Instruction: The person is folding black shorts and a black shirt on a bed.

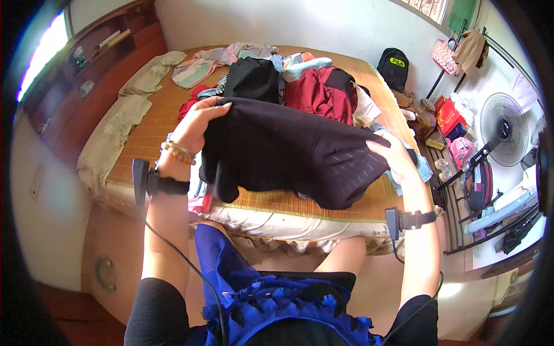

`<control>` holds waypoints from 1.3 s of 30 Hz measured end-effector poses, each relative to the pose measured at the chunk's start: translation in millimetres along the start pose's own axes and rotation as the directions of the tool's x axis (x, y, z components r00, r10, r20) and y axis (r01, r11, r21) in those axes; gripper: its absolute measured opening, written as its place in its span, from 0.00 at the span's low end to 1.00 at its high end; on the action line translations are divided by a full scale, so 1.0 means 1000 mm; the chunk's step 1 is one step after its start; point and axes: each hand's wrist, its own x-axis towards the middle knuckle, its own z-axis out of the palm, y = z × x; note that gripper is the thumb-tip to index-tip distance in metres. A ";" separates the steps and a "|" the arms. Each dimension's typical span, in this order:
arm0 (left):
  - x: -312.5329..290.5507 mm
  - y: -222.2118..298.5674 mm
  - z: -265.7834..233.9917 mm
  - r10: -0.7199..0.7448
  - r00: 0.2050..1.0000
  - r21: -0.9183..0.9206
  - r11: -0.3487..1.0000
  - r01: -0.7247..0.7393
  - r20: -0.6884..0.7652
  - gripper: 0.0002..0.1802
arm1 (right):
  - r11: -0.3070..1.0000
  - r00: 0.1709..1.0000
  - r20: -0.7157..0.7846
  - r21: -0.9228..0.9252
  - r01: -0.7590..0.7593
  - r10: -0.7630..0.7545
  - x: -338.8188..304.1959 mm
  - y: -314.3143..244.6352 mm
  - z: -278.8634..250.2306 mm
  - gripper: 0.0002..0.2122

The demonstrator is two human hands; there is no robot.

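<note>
A black garment (271, 147) is stretched between my hands above the near part of the bed; short pale dashes mark its right end. Whether it is a top or trousers I cannot tell. My left hand (199, 124) pinches its upper left corner, the thumb lying on top of the cloth. Closed on the right end is my right hand (395, 154). The lower edge of the cloth hangs in loose folds. Just beyond it lie a heap of black cloth (252, 79) and a dark red patterned garment (320, 95).
A woven mat (147, 144) covers the bed, with pillows (112, 127) along the left side. More clothes (199, 69) are piled at the back. To the right stand a fan (503, 128), a black backpack (393, 69) and a metal rack (456, 213).
</note>
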 end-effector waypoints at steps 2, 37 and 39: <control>0.002 0.008 0.006 -0.035 0.997 -0.177 0.984 0.022 -0.069 0.09 | 0.998 0.999 -0.041 0.057 -0.014 0.017 0.001 -0.008 0.007 0.09; -0.060 0.013 0.113 0.278 0.856 0.111 0.927 -0.358 0.435 0.17 | 0.615 0.737 0.271 -0.417 0.669 -0.619 -0.051 -0.096 0.109 0.35; -0.064 0.018 0.108 0.285 0.783 0.210 0.862 -0.462 0.552 0.16 | 0.762 0.823 0.332 -0.327 0.559 -0.461 -0.046 -0.087 0.109 0.33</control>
